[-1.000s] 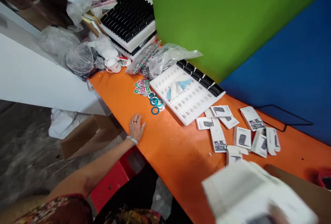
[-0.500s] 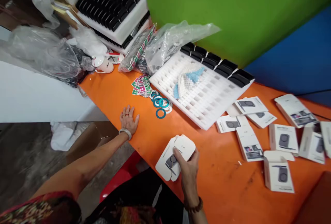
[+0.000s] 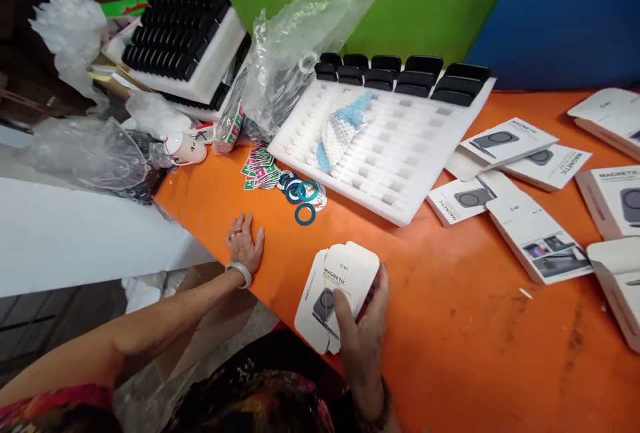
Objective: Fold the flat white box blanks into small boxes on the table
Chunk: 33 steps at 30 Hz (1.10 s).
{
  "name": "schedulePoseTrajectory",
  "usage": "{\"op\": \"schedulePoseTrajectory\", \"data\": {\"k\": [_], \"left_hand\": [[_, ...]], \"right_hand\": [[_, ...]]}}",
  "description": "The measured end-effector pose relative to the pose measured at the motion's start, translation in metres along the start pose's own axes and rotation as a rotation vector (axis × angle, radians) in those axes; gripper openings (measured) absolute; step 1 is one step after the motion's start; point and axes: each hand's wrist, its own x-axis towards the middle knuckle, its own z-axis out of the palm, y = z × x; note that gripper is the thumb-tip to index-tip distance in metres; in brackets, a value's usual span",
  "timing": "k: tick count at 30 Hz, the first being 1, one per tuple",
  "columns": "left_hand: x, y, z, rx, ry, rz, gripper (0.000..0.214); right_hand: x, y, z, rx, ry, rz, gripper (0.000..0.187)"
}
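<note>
Orange table (image 3: 450, 326), one, running across the view; white foam tray (image 3: 400, 166), one, lying on it, bearing black pieces (image 3: 420, 74) along its far edge and a blue-and-white textured piece (image 3: 343, 129) inside; printed white boxes (image 3: 510, 143), several, right of the tray; right hand (image 3: 364, 336), closed on the right side of a white carton stack (image 3: 347, 273) at the table's near edge, thumb on the printed face, other fingers partly hidden; left hand (image 3: 246, 246), palm down on the table, fingers loosely spread, empty; small printed cards (image 3: 262, 169), heaped; rings (image 3: 297, 213), beside them.
</note>
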Motion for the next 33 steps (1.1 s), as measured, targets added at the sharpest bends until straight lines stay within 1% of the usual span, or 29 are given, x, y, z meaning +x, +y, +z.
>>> {"op": "schedulePoseTrajectory", "data": {"k": [5,8,12,17,22,28,30,33], "left_hand": [[0.0,-0.002,0.003,0.006,0.014,0.003,0.052],[0.001,-0.003,0.004,0.012,0.021,0.014,0.052],[0.001,-0.004,0.005,0.015,0.04,0.012,0.05],[0.002,-0.007,0.007,0.011,0.053,0.033,0.051],[0.003,-0.011,0.01,0.003,0.071,0.045,0.052],[0.0,-0.006,0.009,-0.007,0.07,0.013,0.051],[-0.001,-0.003,0.008,-0.025,0.066,0.011,0.051],[-0.003,0.0,0.007,-0.021,0.056,-0.003,0.052]], "right_hand": [[-0.008,0.01,0.0,0.055,0.037,-0.075,0.081],[-0.008,0.017,0.002,0.102,0.067,-0.143,0.081],[-0.008,0.026,0.006,0.148,0.085,-0.189,0.081],[-0.009,0.031,0.007,0.183,0.095,-0.205,0.082],[-0.01,0.03,0.008,0.196,0.128,-0.185,0.079],[-0.008,0.027,0.009,0.205,0.171,-0.149,0.074],[-0.007,0.027,0.01,0.207,0.195,-0.179,0.072],[-0.005,0.03,0.011,0.199,0.208,-0.269,0.067]]}}
